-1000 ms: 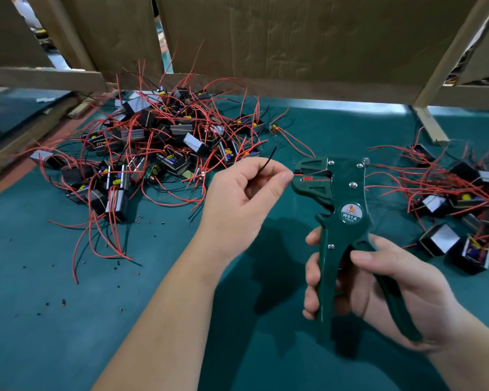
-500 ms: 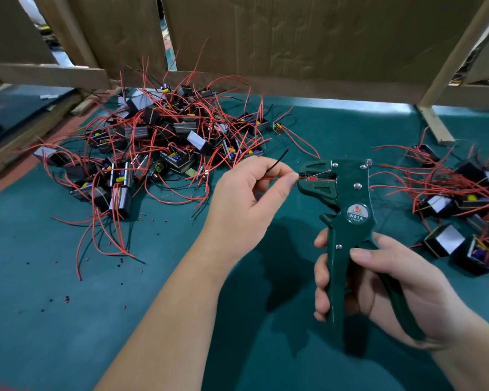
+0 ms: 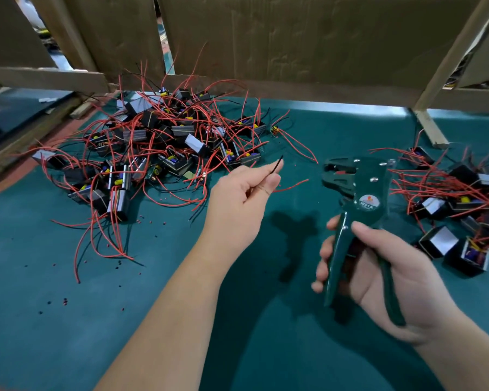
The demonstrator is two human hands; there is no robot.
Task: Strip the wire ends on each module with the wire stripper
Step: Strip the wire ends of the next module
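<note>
The dark green metal wire stripper (image 3: 364, 187) stands upright right of centre over the teal mat (image 3: 68, 334), gripped by our right hand (image 3: 384, 280), while our left hand (image 3: 237, 198) pinches a thin black wire (image 3: 277, 167) and a thin red wire (image 3: 294, 185).

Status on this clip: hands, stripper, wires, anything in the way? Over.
Left hand pinches black wire and red wire. Right hand grips wire stripper, its head apart from both ends. Module piles at both sides, none between.
</note>
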